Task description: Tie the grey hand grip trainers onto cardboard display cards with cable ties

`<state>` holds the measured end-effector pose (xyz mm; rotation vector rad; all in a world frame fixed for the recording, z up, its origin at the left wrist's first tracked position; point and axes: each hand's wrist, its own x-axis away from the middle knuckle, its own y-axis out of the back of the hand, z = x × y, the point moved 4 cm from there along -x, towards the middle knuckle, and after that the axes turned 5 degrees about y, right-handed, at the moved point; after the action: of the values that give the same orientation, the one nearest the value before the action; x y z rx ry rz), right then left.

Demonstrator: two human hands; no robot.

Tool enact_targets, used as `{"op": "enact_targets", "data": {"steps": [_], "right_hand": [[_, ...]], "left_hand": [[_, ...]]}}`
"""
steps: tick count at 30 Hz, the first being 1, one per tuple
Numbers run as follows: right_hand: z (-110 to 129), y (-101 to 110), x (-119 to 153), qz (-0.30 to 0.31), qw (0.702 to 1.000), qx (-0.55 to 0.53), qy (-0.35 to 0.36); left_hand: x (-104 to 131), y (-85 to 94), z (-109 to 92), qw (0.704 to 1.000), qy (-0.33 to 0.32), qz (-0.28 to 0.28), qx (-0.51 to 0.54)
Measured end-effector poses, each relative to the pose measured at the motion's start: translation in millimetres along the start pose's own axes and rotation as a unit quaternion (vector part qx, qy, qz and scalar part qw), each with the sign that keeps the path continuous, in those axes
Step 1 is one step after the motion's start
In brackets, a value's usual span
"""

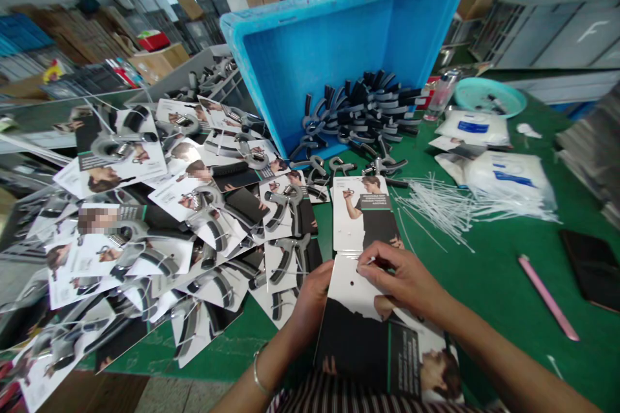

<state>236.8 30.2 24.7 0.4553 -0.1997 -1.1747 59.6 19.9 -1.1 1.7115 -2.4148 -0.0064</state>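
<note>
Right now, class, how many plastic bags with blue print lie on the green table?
2: one bag in front of the turquoise dish, a second bag nearer the camera, beside loose white ties. Others may be hidden.

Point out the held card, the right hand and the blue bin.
Held card (356,339): head view, on its dark printed area.
Right hand (409,279): head view, on its back.
Blue bin (329,45): head view, on its bare inside.

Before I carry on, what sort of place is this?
Probably a packing workshop: hand grips spill from a tipped blue crate, others lie on printed cards across a green worktable, and large grey bins stand in the background.
</note>
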Motion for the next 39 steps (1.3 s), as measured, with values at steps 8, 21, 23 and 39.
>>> {"op": "enact_targets", "data": {"steps": [8,21,23,39], "right_hand": [[4.4,1.3,5.7,0.04,0.996,-0.043,0.064],[17.4,-12.3,6.9,0.061,0.994,0.005,0.094],[22.1,-15.6,8.2,0.059,0.991,0.04,0.116],[16.7,66.3,-19.7,-0.05,0.973,0.16,0.16]], "left_hand": [[6.7,-1.2,0.5,1.0,0.014,-0.003,0.018],[26.1,10.9,-16.9,0.962,0.129,-0.012,0.241],[28.6,12.4,-21.1,0.964,0.148,-0.029,0.219],[-1.7,39.1,-18.6,0.969,0.152,-0.066,0.182]]}}
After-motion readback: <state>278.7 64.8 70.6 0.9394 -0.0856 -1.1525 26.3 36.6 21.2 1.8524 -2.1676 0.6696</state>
